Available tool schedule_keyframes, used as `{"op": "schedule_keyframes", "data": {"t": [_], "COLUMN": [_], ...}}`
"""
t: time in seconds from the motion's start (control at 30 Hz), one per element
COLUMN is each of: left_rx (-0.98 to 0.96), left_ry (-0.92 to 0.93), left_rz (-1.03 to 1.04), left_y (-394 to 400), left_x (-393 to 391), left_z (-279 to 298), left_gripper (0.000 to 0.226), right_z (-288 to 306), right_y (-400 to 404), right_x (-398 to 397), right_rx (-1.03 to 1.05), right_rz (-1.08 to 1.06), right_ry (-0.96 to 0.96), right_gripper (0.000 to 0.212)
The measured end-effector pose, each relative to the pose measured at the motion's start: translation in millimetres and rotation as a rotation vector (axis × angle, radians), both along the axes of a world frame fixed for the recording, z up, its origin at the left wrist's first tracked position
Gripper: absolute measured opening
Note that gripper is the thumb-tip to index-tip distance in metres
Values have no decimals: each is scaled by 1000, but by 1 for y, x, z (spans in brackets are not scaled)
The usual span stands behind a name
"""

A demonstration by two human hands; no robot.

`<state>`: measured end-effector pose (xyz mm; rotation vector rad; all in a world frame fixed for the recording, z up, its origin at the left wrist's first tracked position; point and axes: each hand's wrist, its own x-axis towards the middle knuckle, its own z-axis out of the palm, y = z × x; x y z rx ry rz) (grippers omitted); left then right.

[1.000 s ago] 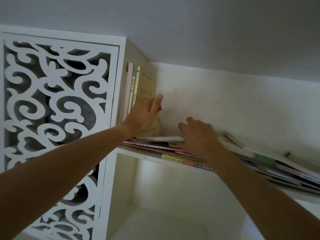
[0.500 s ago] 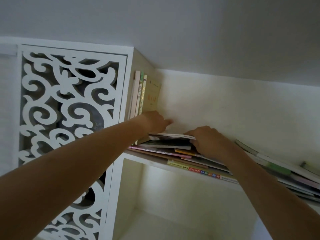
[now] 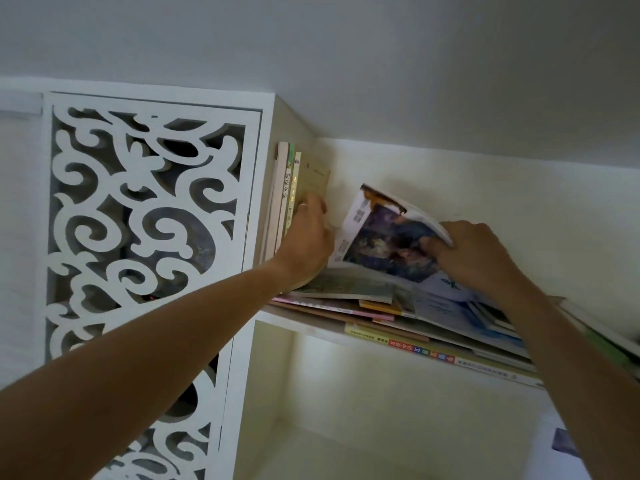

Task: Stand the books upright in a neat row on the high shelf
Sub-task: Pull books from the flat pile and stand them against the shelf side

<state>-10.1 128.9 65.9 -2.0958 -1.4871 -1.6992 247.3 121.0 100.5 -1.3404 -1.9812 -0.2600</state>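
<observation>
I see a white carved lattice panel [image 3: 149,216] filling the left side, with the shelf's side wall just right of it. On the high shelf [image 3: 311,325] a messy pile of flat books [image 3: 398,317] spreads from the corner out to the right, some spines hanging past the shelf edge, and it lies under both of my wrists. A few upright books [image 3: 289,199] stand against the side wall. My left hand [image 3: 308,244] presses against the outermost of them, fingers curled at its cover; I cannot tell how firmly they grip. My right hand [image 3: 474,258] has fingers and thumb clamped on the edge of a purple-covered book [image 3: 384,233], which is tilted up off the pile between my two hands, its cover bending.
</observation>
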Motion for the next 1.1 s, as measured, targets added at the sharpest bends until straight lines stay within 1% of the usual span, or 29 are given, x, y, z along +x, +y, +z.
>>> {"op": "schedule_keyframes", "data": {"t": [0.03, 0.1, 0.13, 0.17, 0.2, 0.23, 0.27, 0.33, 0.37, 0.4, 0.47, 0.53, 0.6, 0.63, 0.67, 0.7, 0.73, 0.77, 0.8, 0.83, 0.87, 0.9, 0.93, 0.97, 1.0, 1.03, 1.1], "left_rx": [-29, -105, -133, -161, -200, -239, -286, -406, -421, -417, -445, -504, -507, -501, -491, -469, -431, -372, -282, -134, 73, 263, 384, 453, 427, 274, -127], "left_ry": [217, 691, 876, 982, 992, 924, 761, 240, 33, -107, -343, -599, -853, -959, -1034, -1055, -1021, -943, -815, -615, -355, -53, 294, 639, 896, 985, 905], "left_rz": [116, 286, 363, 428, 466, 460, 380, 57, -66, -137, -256, -326, -406, -447, -467, -440, -362, -263, -115, 59, 245, 434, 581, 678, 682, 562, 306], "left_y": [7, 14, 16, 17, 18, 18, 18, 18, 16, 16, 17, 12, 7, 3, 0, -2, -2, -4, -4, -9, -14, -22, -26, -29, -30, -33, -32], "left_x": [-3, -4, -4, -3, -1, 3, 8, 21, 27, 30, 32, 32, 28, 26, 24, 23, 24, 27, 31, 37, 43, 50, 53, 55, 55, 54, 51], "left_z": [-3, -10, -13, -15, -15, -13, -10, -2, 3, 7, 7, 4, 6, 10, 15, 21, 27, 29, 25, 16, 5, -6, -12, -12, -9, 0, 19], "left_gripper": [27, 41, 47, 52, 57, 59, 61, 59, 57, 51, 35, 30, 35, 42, 49, 54, 55, 55, 51, 44, 45, 56, 67, 70, 66, 59, 47], "right_z": [2, 2, 0, -1, -2, -2, -3, -8, -12, -18, -33, -43, -44, -41, -39, -35, -33, -31, -30, -30, -30, -29, -28, -27, -25, -24, -22], "right_y": [-1, -3, -3, -3, -4, -6, -7, -10, -11, -12, -11, -7, -2, -1, 0, 1, 2, 3, 4, 5, 5, 4, 2, -2, -5, -8, -14], "right_x": [0, -2, -4, -7, -8, -10, -11, -18, -24, -33, -52, -66, -72, -74, -76, -78, -79, -80, -81, -85, -87, -90, -94, -95, -94, -93, -87], "right_rx": [18, 69, 96, 113, 118, 117, 113, 81, 48, 2, -64, -26, 56, 109, 161, 202, 220, 222, 218, 203, 174, 119, 44, -35, -88, -112, -71], "right_rz": [-20, -75, -97, -106, -94, -64, -24, 52, 85, 114, 135, 84, 9, -41, -89, -128, -154, -173, -188, -212, -237, -245, -243, -243, -246, -249, -256], "right_ry": [46, 78, 88, 115, 161, 216, 251, 224, 173, 102, -73, -209, -284, -333, -382, -402, -393, -371, -349, -340, -348, -364, -379, -398, -427, -452, -513], "right_gripper": [34, 29, 26, 26, 27, 29, 29, 26, 23, 19, 18, 21, 22, 22, 22, 23, 24, 24, 22, 18, 12, 7, 10, 11, 8, 11, 15]}}
